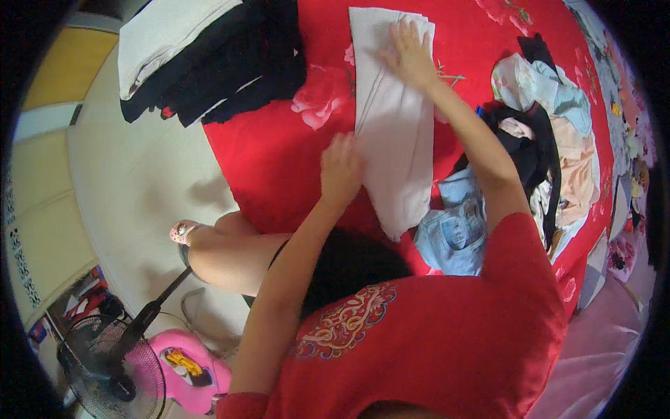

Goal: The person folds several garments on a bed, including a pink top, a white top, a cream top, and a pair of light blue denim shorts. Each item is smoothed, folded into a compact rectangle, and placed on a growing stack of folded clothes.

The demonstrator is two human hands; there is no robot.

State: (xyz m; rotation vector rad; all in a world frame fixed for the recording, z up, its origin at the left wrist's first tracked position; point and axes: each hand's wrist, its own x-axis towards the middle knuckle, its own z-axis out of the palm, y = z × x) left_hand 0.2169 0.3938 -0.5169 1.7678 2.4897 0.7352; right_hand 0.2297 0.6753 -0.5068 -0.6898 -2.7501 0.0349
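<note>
A pale, nearly white garment point(397, 141), probably trousers, lies folded lengthwise in a long strip on a red floral bedsheet point(272, 157). My right hand point(411, 56) rests flat on its far end with the fingers apart. Near the strip's left edge is my left hand point(342, 168), blurred, with its fingers partly curled. Whether it touches or pinches the cloth is unclear. Slight creases run along the garment, and its near end narrows towards my lap.
Folded black clothes point(246, 63) and a white folded piece point(167, 36) are stacked at the bed's left edge. To the right lie loose clothes point(523, 146) and light-blue denim point(455, 230). A black standing fan point(115, 366) and a pink container point(178, 361) stand at lower left.
</note>
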